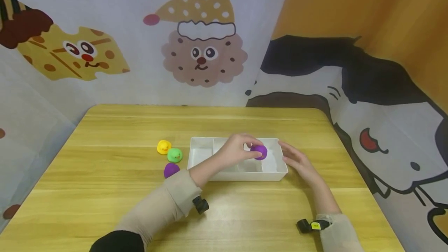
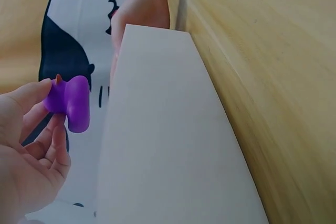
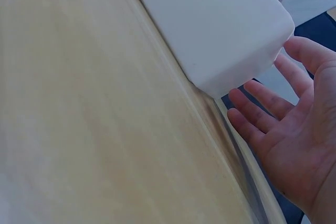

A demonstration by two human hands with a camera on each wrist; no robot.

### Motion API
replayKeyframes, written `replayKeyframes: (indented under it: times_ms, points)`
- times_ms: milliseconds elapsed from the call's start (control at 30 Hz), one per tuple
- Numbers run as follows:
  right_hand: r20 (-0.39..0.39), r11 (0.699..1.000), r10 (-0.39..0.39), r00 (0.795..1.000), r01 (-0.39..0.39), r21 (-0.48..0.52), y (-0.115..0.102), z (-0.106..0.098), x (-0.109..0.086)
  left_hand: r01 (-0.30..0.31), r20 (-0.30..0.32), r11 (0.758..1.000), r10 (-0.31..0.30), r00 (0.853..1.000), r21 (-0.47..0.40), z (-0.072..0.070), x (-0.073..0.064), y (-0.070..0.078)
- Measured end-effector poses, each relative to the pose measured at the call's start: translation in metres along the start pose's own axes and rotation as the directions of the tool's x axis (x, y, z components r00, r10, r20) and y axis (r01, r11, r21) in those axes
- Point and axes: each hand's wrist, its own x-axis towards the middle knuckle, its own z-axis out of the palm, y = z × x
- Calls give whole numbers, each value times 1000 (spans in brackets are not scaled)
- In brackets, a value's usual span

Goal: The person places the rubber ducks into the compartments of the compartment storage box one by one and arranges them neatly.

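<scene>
Head view, and the left hand [image 1: 232,151] is holding a purple duck [image 1: 260,152] over the right part of a white tray [image 1: 252,177]!

How are those fingers doing?

Pinching, and the left wrist view is showing it well: thumb on one side, fingertips on the other, an orange beak [image 2: 59,78] poking out by the thumb, the duck hanging above the rim

And the right hand [image 1: 297,161]?

Its fingers are spreading loosely at the tray's right end; whether they're pressing, I cannot tell

So what is this moment calling for?

Care around the right-hand divider [image 1: 261,167], I'm thinking! The duck is lining up close to it, so any lowering is needing a clear line to one side, a light pinch and a low release, with the right hand steadying that end wall

Any passengers inside?

White floor is showing in the leftmost section [image 1: 202,154], but the left hand is hiding parts of the middle ones, so I'm not calling those! Outside, left of the tray, a yellow duck [image 1: 164,147], a green duck [image 1: 175,155] and a second purple toy [image 1: 171,170] are sitting on the table [image 1: 245,217], a sleeve [image 1: 180,189] partly covering that last one
</scene>
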Motion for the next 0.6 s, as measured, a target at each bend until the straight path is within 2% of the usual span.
replayKeyframes:
  times_ms: [333,600]
  points:
    - [7,1000,11,1000,-12,17,1,0,0,48,14,999,-48,999,-12,15,21,-8]
    - [-6,1000,20,1000,-20,15,2,1,0,81,71,997,-80,994,-14,26,30,-13]
